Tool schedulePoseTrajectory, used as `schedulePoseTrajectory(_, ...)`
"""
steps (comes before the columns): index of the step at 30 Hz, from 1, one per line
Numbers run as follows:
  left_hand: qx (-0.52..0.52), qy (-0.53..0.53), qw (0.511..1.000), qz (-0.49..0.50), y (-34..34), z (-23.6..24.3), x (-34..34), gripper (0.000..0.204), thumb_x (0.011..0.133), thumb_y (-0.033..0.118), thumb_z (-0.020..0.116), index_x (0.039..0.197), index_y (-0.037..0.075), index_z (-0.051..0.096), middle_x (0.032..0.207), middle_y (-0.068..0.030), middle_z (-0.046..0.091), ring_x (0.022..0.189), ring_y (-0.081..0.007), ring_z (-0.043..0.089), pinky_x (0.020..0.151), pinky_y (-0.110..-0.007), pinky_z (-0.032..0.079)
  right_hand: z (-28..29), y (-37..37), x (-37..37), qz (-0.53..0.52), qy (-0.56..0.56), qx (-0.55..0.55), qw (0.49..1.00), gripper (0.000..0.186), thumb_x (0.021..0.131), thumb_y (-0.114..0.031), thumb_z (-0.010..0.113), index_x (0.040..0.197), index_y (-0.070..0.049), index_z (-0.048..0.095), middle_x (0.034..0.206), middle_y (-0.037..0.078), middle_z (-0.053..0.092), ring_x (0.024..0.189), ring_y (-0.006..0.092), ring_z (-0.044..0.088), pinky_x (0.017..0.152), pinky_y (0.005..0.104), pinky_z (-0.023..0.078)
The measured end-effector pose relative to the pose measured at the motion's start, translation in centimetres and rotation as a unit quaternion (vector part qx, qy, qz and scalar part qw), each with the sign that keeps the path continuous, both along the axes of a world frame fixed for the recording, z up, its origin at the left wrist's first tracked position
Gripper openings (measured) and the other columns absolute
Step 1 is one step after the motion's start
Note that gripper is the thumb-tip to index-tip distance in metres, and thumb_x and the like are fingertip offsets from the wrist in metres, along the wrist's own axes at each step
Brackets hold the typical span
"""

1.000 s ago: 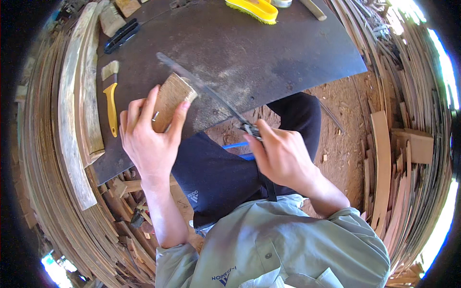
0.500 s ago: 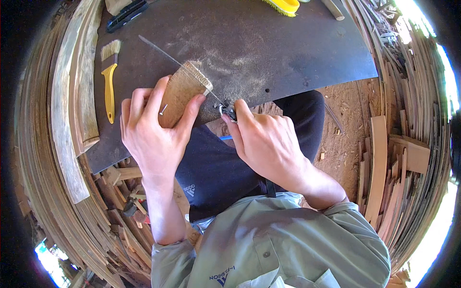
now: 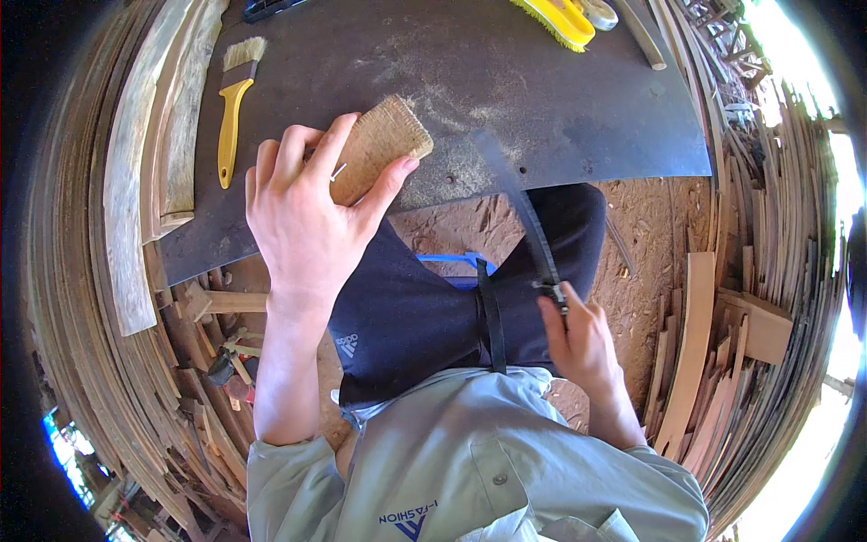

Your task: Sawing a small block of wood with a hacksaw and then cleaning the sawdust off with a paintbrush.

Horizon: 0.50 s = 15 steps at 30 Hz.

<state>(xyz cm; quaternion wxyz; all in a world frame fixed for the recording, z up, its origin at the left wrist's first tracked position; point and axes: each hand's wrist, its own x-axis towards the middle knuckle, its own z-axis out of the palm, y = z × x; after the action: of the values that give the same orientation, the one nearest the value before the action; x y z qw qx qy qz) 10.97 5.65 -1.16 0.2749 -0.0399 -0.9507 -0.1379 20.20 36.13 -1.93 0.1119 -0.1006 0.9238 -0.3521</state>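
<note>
My left hand is closed round a short brown wooden block, thumb on its near side and fingers over the far side. The block's far end looks rough and fibrous, and a small white nail-like piece shows on it by my fingers. Lower right, over my thigh, my right hand grips the handle of a hand saw, whose handle is mostly hidden by the fingers. Its long thin blade points up and left, apart from the block. Sawdust lies on the dark table beside the block.
On the dark table lie a yellow-handled paintbrush, a yellow scrubbing brush, a wooden stick and a dark object at the far edge. Rough planks run along the left. Stacked wood strips stand at the right.
The saw has come away from the block's end and swung down to the right with my right hand. My left hand still holds the block; the view has shifted somewhat.
</note>
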Motion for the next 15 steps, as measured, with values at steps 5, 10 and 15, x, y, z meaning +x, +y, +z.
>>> schedulePoseTrajectory(5,-0.003,-0.005,1.000,0.007,0.5,0.6,0.1,0.053,0.083,0.045,0.086,0.120,0.009,0.076,0.097,-0.0051,0.066,0.091,-0.0279,0.064,0.081,-0.044,0.052,1.1,-2.8,-3.5,0.010,0.108,-0.021,0.994,0.022,0.103,-0.019,0.065,0.100,0.002,0.057,0.055,0.020,0.057,0.050,0.0411,0.062,0.046,0.0492,0.046)
schedulePoseTrajectory(10,0.005,0.010,1.000,-0.004,0.6,0.3,-0.2,0.051,0.081,0.047,0.086,0.117,0.012,0.077,0.099,-0.0026,0.067,0.089,-0.0259,0.065,0.081,-0.042,0.052,1.3,-8.8,-7.0,0.079,0.161,0.066,0.982,0.028,0.104,-0.026,0.062,0.088,-0.004,0.052,0.059,0.013,0.059,0.052,0.0341,0.064,0.047,0.0453,0.049)
schedulePoseTrajectory(15,0.014,-0.001,1.000,-0.008,0.5,0.0,-0.2,0.054,0.077,0.044,0.090,0.118,0.012,0.076,0.104,-0.0040,0.069,0.090,-0.0279,0.065,0.084,-0.043,0.053,0.7,-10.3,-7.8,0.051,0.178,0.056,0.981,0.026,0.102,-0.023,0.063,0.090,-0.004,0.051,0.064,0.011,0.061,0.057,0.0322,0.067,0.049,0.0445,0.050)
